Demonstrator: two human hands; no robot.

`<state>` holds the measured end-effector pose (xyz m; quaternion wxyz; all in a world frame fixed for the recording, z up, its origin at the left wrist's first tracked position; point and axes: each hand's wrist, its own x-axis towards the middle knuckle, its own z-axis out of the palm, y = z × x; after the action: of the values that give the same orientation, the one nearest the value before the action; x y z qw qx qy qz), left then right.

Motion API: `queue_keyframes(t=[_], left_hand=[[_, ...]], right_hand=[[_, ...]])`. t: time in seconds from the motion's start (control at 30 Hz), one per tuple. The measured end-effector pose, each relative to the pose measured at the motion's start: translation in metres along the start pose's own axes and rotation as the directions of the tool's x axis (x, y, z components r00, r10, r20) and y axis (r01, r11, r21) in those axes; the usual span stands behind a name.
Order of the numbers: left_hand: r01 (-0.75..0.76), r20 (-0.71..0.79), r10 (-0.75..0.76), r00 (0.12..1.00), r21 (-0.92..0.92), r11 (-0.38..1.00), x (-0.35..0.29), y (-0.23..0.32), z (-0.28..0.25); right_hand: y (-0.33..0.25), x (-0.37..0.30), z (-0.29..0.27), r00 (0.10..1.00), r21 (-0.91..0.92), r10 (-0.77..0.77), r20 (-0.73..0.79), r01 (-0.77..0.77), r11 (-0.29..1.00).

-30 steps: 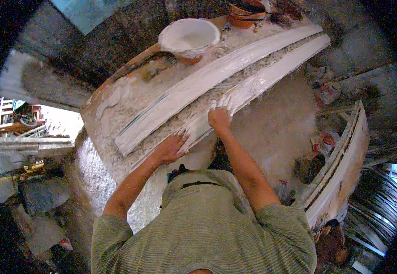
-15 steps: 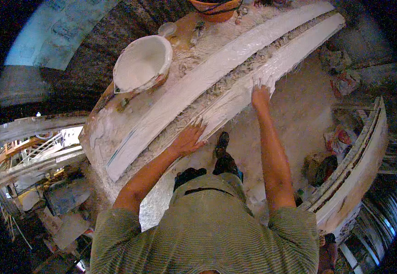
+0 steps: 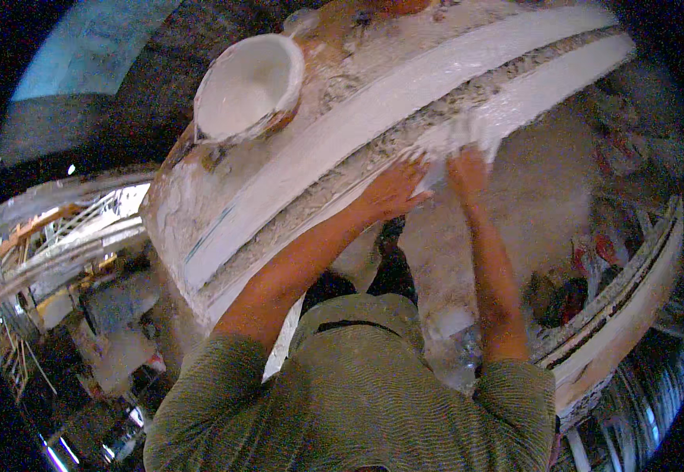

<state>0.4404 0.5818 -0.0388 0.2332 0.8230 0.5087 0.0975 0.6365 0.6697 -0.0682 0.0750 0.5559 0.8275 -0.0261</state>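
Both my hands are on the near one of two long, curved strips coated in wet white plaster. My left hand [image 3: 395, 189] lies along the near strip's [image 3: 550, 90] front edge, fingers stretched out and whitened at the tips. Just right of it, my right hand [image 3: 468, 161] rests over the same strip with its fingers extended. Those fingers are white with plaster and blurred by motion. I see no tool in either hand. The far strip [image 3: 310, 153] runs alongside, with a rough, crumbly groove [image 3: 369, 149] between the two.
A white-coated bucket [image 3: 251, 86] stands on the plaster-smeared table [image 3: 181, 208] at the back left. An orange container [image 3: 405, 6] shows at the top edge. Another curved piece [image 3: 621, 315] leans at the right, near scattered bags. Planks and debris lie at the left.
My left hand has slid up and right along the near strip, close to my right hand. My right hand has shifted slightly right. The whole view has tilted a little.
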Motion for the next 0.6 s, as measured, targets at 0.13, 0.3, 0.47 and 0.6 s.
queue_keyframes(t=[0.13,0.3,0.47,0.6], left_hand=[[-0.12,-0.019,0.121,0.993,0.014,0.993,-0.007,-0.001,0.007],[-0.152,0.127,0.134,0.983,0.142,0.978,-0.103,-0.015,0.003],[-0.057,0.115,0.05,0.992,0.055,0.997,-0.261,-0.028,-0.015],[0.066,0.226,-0.091,0.97,0.118,0.991,-0.379,-0.041,-0.019]], right_hand=[[0.021,0.017,-0.01,0.987,0.155,0.154,0.043,-0.159,0.975],[-0.048,-0.018,0.005,0.991,-0.018,0.075,-0.11,-0.078,0.997],[-0.161,-0.104,0.021,0.987,-0.025,-0.074,-0.145,0.071,0.997],[-0.26,-0.173,0.014,0.935,0.108,-0.201,-0.292,0.24,0.965]])
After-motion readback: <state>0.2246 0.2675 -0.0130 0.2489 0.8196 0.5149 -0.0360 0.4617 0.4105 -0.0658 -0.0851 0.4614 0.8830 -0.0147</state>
